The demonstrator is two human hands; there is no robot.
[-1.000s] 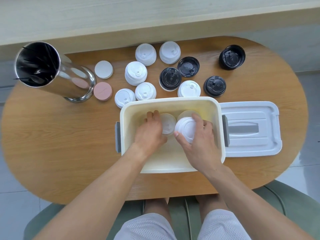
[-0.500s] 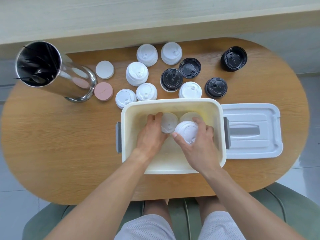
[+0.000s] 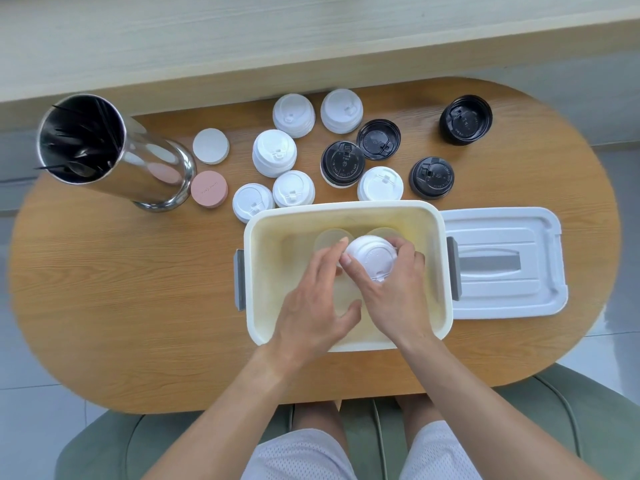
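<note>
Right hand: thumb and fingers curled round a white lid, holding it above the floor of the cream bin, toward the back.
Left hand: fingers fairly straight, tips against the lid's near-left edge. Honestly can't tell if anything's under the palm.
Slip risk: the lid is thin, smooth moulded plastic with a domed top. If it's only gripped by the rim and gets squeezed too hard, I reckon it flexes and pops out.
Crowding risk: two pale discs already lie at the bin's back wall. Set the lid down crooked and it'd probably ride up on them and sit tilted.
Elbow risk: the tall steel canister stands far left on the counter. It's shiny and top-heavy looking, so a careless sweep could tip it.
Textures: the bin is glossy with rounded corners, and its grey-white cover is ribbed and flat.
Loose lids: white and black round lids with sip tabs, plus a matte pink disc.
</note>
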